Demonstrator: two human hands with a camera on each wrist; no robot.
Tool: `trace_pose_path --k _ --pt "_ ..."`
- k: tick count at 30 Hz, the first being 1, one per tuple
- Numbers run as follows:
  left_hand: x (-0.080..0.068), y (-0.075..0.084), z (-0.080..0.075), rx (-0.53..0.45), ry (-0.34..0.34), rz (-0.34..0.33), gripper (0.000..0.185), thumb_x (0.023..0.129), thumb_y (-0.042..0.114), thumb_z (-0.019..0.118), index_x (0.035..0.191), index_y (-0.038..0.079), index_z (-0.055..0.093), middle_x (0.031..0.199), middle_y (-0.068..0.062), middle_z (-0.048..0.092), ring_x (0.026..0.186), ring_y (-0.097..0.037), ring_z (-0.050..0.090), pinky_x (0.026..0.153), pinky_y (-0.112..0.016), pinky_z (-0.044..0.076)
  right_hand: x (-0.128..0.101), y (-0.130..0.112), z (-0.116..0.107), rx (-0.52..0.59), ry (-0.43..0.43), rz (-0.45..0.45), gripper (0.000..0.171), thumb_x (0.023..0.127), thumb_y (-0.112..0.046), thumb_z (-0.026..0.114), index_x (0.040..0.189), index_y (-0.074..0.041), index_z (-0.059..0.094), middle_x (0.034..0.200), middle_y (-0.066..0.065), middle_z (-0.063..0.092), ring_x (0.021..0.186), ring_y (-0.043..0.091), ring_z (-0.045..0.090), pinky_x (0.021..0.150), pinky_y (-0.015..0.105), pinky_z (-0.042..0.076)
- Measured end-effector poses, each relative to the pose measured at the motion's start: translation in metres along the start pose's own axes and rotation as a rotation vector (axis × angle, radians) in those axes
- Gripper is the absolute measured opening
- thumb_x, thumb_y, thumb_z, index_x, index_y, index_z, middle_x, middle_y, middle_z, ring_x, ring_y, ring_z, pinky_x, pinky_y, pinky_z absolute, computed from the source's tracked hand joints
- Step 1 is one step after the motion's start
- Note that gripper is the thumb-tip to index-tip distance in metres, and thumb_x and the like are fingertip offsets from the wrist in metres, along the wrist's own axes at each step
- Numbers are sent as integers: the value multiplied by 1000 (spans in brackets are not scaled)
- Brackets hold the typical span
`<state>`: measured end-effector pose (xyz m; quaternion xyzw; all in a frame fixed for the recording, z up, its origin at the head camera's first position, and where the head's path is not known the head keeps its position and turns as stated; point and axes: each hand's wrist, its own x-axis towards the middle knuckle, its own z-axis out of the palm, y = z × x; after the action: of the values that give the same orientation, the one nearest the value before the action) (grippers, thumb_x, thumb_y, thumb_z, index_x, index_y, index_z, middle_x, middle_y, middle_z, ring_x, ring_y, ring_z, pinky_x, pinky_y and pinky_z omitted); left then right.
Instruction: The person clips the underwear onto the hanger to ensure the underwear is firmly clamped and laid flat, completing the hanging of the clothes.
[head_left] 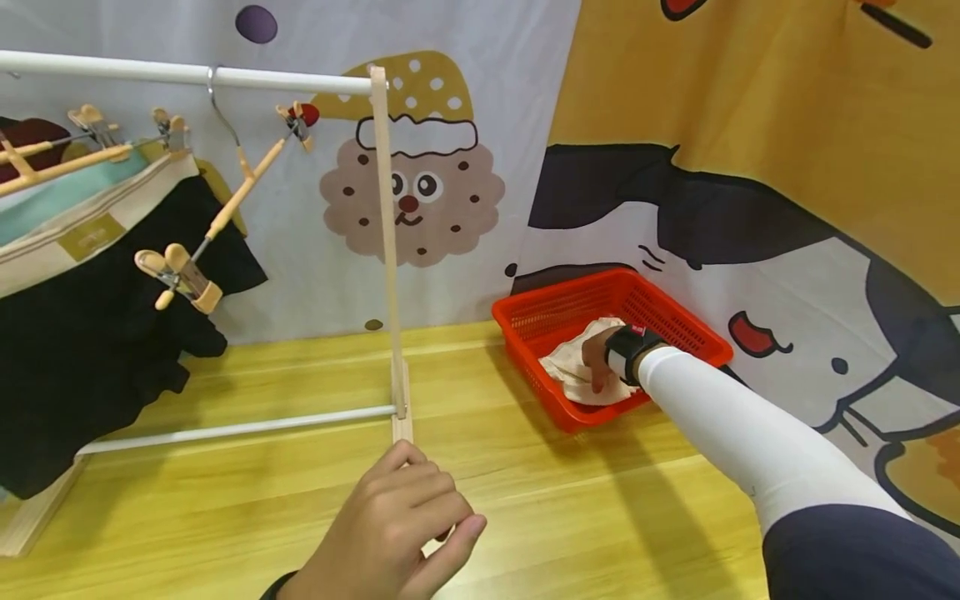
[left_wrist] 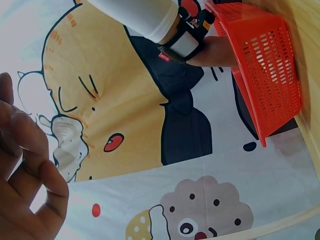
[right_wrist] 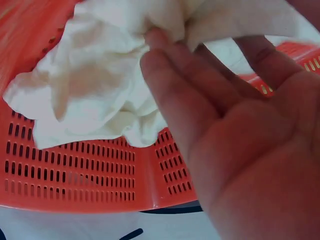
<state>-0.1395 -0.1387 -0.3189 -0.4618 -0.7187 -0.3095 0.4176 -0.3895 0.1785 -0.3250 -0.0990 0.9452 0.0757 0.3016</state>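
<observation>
In the head view, my right hand (head_left: 600,358) reaches down into a red plastic basket (head_left: 536,367) and holds a crumpled cream cloth (head_left: 577,367). The right wrist view has the fingertips of this hand (right_wrist: 215,100) pushed into folds of the cloth (right_wrist: 100,85), the thumb partly hidden behind it. My left hand (head_left: 401,521) hovers at the bottom middle of the head view, near the rack's foot. Its fingers are loosely curled with nothing in them; the left wrist view shows this hand (left_wrist: 30,165) at the left edge.
A drying rack with a white top rail (head_left: 300,79) and a wooden post (head_left: 386,250) stands at left. From it hang a hanger with clips (head_left: 243,187) and a black garment (head_left: 90,358) on another hanger. A printed curtain (head_left: 480,50) backs the yellow wood-grain surface (head_left: 300,500).
</observation>
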Motion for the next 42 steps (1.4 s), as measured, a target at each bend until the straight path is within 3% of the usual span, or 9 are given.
trace_pose_path --k 1,3,9,12,16,23,30,37,42 --pt "0 1 0 -3 -5 -13 43 104 21 48 63 22 57 57 13 47 56 3 43 72 -17 38 7 3 1 -30 4 -11 34 76 -18 81 63 -18 49 67 -3 38 64 15 38 57 29 28" --pt "-2 2 -1 -10 -14 -39 43 104 22 48 62 22 56 57 13 47 56 3 42 72 -16 38 22 11 6 -77 39 -30 38 72 -13 81 60 -19 45 65 -3 38 62 15 37 55 29 28" --pt "-4 3 -1 -14 -44 -93 44 104 22 48 60 21 48 57 13 40 55 3 37 74 -16 35 51 22 15 -195 205 -118 14 72 -5 76 75 -11 64 73 0 58 68 18 49 59 29 40" --pt "-5 3 -2 -7 -49 -87 44 105 22 47 60 21 47 56 13 40 55 2 36 75 -17 35 51 20 13 -230 294 -191 5 79 -5 72 78 -9 69 74 0 66 66 15 55 60 28 47" --pt "-5 4 -2 -3 -50 -70 42 105 21 48 62 21 51 57 13 41 56 2 37 75 -18 36 42 15 8 -207 440 -263 11 82 4 68 80 -6 71 77 5 69 69 19 64 65 35 56" --pt "-5 6 -3 -19 -50 -65 42 104 21 48 63 22 51 58 14 43 56 3 38 75 -18 37 35 23 5 -262 662 -237 14 86 4 64 83 -8 71 82 12 73 71 33 69 61 52 57" --pt "-2 6 -4 -29 -91 -101 42 104 22 49 62 21 51 59 14 47 57 3 42 77 -19 40 32 33 1 -303 736 -190 24 93 -4 61 116 -9 62 81 15 71 67 35 67 57 53 56" --pt "-3 7 -5 -14 -119 -121 41 104 24 50 63 21 55 59 14 49 57 3 42 77 -19 39 22 34 -8 -185 890 -194 20 86 -5 59 83 -20 73 76 7 71 68 33 66 57 52 54" --pt "-3 7 -5 -11 -136 -132 40 104 24 51 64 21 55 60 14 47 57 2 42 76 -19 40 -1 19 -19 -92 1054 -221 25 83 -1 53 76 -18 69 72 8 69 68 34 65 54 53 51"
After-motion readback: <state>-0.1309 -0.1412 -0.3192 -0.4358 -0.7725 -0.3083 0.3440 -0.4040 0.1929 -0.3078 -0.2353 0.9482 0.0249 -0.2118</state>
